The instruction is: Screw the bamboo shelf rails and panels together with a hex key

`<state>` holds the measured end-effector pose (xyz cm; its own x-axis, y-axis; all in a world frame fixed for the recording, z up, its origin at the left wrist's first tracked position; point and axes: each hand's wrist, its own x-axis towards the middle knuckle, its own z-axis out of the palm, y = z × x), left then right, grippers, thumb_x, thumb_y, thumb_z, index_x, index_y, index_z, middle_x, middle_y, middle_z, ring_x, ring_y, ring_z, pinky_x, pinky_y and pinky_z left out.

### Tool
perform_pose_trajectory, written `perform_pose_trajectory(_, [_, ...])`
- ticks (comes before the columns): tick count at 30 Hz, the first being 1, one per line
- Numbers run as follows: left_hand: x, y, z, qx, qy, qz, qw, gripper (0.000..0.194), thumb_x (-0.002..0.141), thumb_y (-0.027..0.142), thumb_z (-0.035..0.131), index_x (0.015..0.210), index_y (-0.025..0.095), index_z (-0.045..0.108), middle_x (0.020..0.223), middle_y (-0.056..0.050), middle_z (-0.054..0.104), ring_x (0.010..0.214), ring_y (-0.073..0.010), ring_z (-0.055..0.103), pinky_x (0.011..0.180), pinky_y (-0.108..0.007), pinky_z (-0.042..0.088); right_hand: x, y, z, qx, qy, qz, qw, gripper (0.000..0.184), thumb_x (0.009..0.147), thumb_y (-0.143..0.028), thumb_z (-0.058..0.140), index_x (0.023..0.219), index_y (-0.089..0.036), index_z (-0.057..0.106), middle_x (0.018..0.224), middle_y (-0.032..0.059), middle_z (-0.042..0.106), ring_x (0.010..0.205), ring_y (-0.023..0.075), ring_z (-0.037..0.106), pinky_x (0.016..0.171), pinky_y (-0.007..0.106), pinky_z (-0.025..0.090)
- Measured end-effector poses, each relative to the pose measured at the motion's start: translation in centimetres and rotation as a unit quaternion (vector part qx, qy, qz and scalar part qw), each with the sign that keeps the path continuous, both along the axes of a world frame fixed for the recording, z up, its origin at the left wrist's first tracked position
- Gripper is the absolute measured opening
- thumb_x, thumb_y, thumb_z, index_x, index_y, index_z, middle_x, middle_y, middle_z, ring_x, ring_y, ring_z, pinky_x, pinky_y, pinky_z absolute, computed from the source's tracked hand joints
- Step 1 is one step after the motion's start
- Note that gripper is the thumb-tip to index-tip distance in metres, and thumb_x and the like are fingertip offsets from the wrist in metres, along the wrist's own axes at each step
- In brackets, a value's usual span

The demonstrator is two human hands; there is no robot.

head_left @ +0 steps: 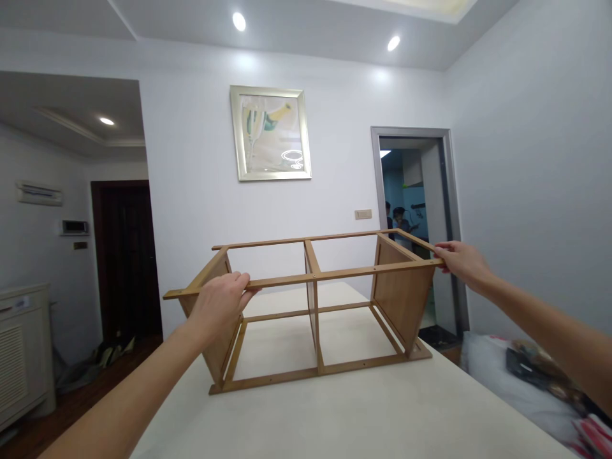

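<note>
A wooden shelf frame (313,319) lies on its side on the white table (382,408). Solid panels close its left and right ends, and a divider stands at mid-length. My left hand (222,296) is closed around the upper near rail, toward its left part. At the upper right corner, my right hand (461,260) grips the end of the frame, its thumb and fingers pressed on the wood. The fingertips of both hands are partly hidden by the rail and the hands themselves.
A framed picture (271,134) hangs on the wall behind. Right of it is a doorway (415,191) with people beyond. A pale cabinet (23,350) stands at left, a dark door (127,255) farther back. Plastic-wrapped items (521,382) lie beside the table at right.
</note>
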<state>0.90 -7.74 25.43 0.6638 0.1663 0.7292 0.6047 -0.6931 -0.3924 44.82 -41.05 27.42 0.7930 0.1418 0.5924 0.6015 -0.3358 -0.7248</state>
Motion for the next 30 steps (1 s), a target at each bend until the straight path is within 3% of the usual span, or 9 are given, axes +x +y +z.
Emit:
perform_pose_trajectory(4, [1.5,0.6,-0.2,0.026,-0.030,0.022,0.999,0.027,0.099,0.041,0.049,0.087,0.019,0.058,0.084,-0.007,0.062,0.076,-0.0253,0.059,0.067,-0.034,0.037,-0.2,1.5,0.2,0.018,0.088,0.014,0.996,0.035,0.098,-0.038,0.060,0.127,-0.018,0.059,0.127,0.0090,0.061,0.108,0.0225,0.064,0.090,0.044,0.056])
perform_pose_trajectory(14, [4.3,2.9,-0.8,-0.016,-0.062,0.011,0.998,0.027,0.093,0.039,0.058,0.106,0.016,0.059,0.094,-0.011,0.062,0.094,-0.0317,0.058,0.085,-0.042,0.041,-1.1,5.6,-0.1,0.185,0.177,0.103,0.961,0.036,0.098,-0.038,0.061,0.128,-0.018,0.058,0.128,0.0090,0.061,0.108,0.0228,0.064,0.090,0.044,0.056])
perform_pose_trajectory(18, [5.5,4.5,-0.6,-0.040,-0.065,0.004,0.997,0.024,0.090,0.035,0.059,0.106,0.017,0.059,0.098,-0.013,0.065,0.101,-0.0329,0.059,0.097,-0.045,0.039,-1.0,6.2,-0.4,0.189,0.178,0.130,0.957,0.035,0.098,-0.038,0.060,0.127,-0.017,0.058,0.120,0.0095,0.064,0.099,0.0216,0.066,0.084,0.043,0.058])
perform_pose_trajectory(21, [6.2,5.4,-0.5,-0.049,-0.061,0.002,0.997,0.024,0.088,0.032,0.061,0.107,0.018,0.059,0.100,-0.012,0.066,0.105,-0.0323,0.060,0.107,-0.047,0.034,-1.0,6.6,-1.3,0.193,0.128,0.109,0.967,0.037,0.099,-0.040,0.053,0.126,-0.015,0.055,0.109,0.0126,0.065,0.086,0.0217,0.067,0.074,0.042,0.059])
perform_pose_trajectory(25, [6.9,6.0,-0.5,-0.055,-0.060,0.000,0.997,0.025,0.086,0.029,0.061,0.108,0.017,0.059,0.102,-0.013,0.067,0.107,-0.0316,0.061,0.112,-0.048,0.031,-2.9,7.7,-4.9,0.199,-0.021,0.041,0.979,0.053,0.094,-0.042,0.052,0.138,-0.016,0.039,0.130,0.0175,0.051,0.110,0.0263,0.058,0.092,0.047,0.052])
perform_pose_trajectory(27, [7.1,6.1,-0.6,-0.057,-0.061,0.000,0.997,0.026,0.086,0.028,0.061,0.109,0.016,0.059,0.103,-0.013,0.068,0.108,-0.0319,0.061,0.114,-0.049,0.030,-5.0,8.8,-8.2,0.160,-0.095,0.052,0.981,0.050,0.091,-0.040,0.054,0.133,-0.016,0.045,0.133,0.0185,0.049,0.119,0.0298,0.053,0.102,0.052,0.045])
perform_pose_trajectory(30, [7.3,6.3,-0.5,-0.056,-0.064,-0.001,0.996,0.026,0.085,0.027,0.060,0.109,0.016,0.059,0.106,-0.014,0.068,0.110,-0.0321,0.061,0.115,-0.051,0.029,-8.5,11.1,-14.7,0.035,-0.158,0.149,0.976,0.028,0.089,-0.035,0.055,0.112,-0.021,0.062,0.119,0.0126,0.063,0.115,0.0291,0.057,0.104,0.048,0.045])
